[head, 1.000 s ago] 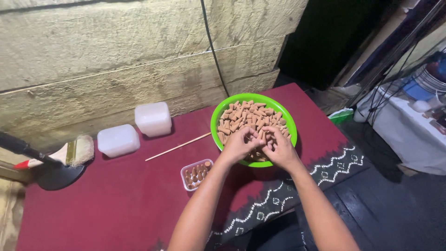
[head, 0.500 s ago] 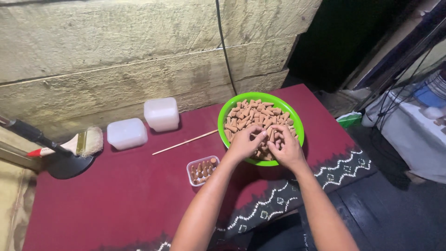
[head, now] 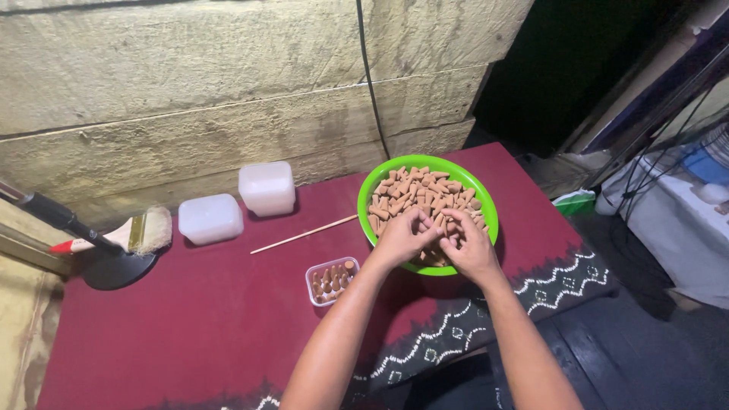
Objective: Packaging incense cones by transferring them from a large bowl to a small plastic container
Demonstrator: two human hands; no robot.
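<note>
A round green bowl (head: 486,199) heaped with small brown cone-shaped pieces (head: 414,190) sits at the far right of the dark red cloth-covered worktop (head: 175,319). Both hands dip into its near side: the left hand (head: 402,239) and right hand (head: 471,249) curl their fingers onto the pieces, though whether they pinch any I cannot tell. Left of the bowl lie a thin wooden stick (head: 304,234), two white lidded tubs (head: 266,187), and a small clear tray (head: 331,281) of cones.

Round plastic bowl (head: 486,199): bright green. Small cone-shaped pieces (head: 414,190) in it: tan-brown. Fabric table cover (head: 190,319): deep maroon, with a dark border bearing white zigzag and diamond motifs. Two lidded plastic tubs (head: 210,218): translucent white. Thin wooden stick (head: 304,234): pale tan. Flat paintbrush (head: 114,238): red-tipped handle, cream bristles.
</note>
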